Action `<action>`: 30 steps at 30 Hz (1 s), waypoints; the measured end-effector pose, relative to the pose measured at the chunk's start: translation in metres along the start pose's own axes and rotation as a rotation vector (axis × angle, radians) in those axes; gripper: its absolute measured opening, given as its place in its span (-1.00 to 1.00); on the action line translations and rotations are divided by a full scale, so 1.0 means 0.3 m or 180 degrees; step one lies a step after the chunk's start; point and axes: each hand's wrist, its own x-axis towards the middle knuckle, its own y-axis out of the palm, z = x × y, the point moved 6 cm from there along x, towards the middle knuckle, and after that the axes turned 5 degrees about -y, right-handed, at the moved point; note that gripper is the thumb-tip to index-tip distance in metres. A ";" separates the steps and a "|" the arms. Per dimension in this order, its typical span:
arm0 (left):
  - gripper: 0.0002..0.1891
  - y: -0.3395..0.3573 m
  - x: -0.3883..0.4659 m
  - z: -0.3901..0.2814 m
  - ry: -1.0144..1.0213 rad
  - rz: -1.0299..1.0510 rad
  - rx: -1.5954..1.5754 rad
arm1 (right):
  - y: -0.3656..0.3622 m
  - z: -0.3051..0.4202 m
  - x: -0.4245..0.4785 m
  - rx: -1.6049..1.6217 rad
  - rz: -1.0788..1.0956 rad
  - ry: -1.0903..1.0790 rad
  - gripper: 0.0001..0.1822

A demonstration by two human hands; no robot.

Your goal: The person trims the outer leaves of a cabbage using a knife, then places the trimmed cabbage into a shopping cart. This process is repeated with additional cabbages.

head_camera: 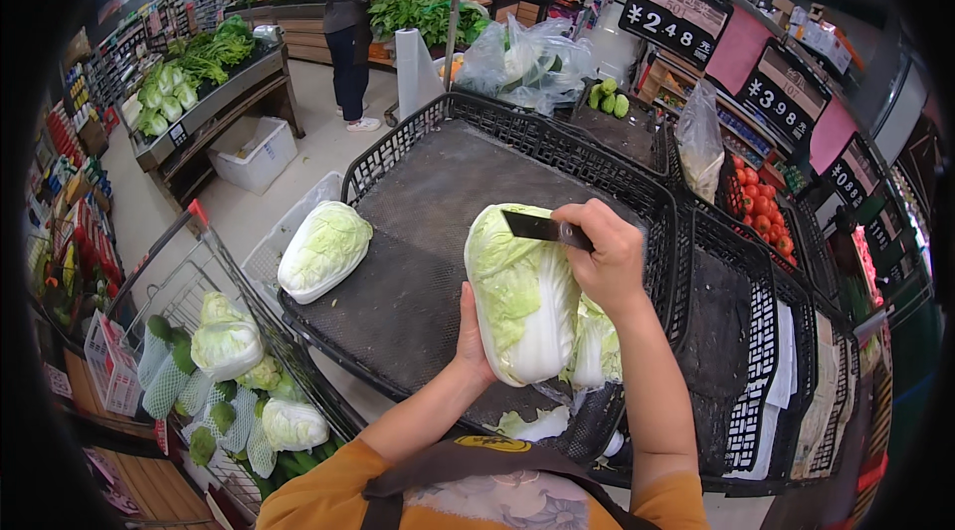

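My left hand supports a napa cabbage from its left side, above a black plastic display crate. In my right hand is a knife with a dark, broad blade, held across the upper part of this cabbage. Another napa cabbage lies at the crate's left edge. Partly hidden behind the held cabbage and my right forearm are more cabbage leaves. A torn leaf piece lies near the crate's front edge, close to my apron.
A shopping cart at the left holds cabbages and green produce in foam nets. Black crates stand on the right, with tomatoes beyond. Bagged vegetables lie behind the display crate. A person stands at another produce stand.
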 end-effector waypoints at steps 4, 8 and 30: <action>-0.07 0.050 0.031 0.037 -0.0068 0.0261 -0.0311 | -0.069 -0.091 -0.069 0.0758 -0.1758 0.1277 -0.92; -0.10 -0.045 0.080 0.051 0.0001 0.0330 -0.0491 | -0.192 -0.165 -0.170 0.0865 -0.2882 0.1519 -0.90; -0.22 0.052 -0.147 -0.013 -0.0598 -0.0538 0.1306 | 0.274 -0.121 -0.532 0.5310 -0.2388 0.2694 -0.53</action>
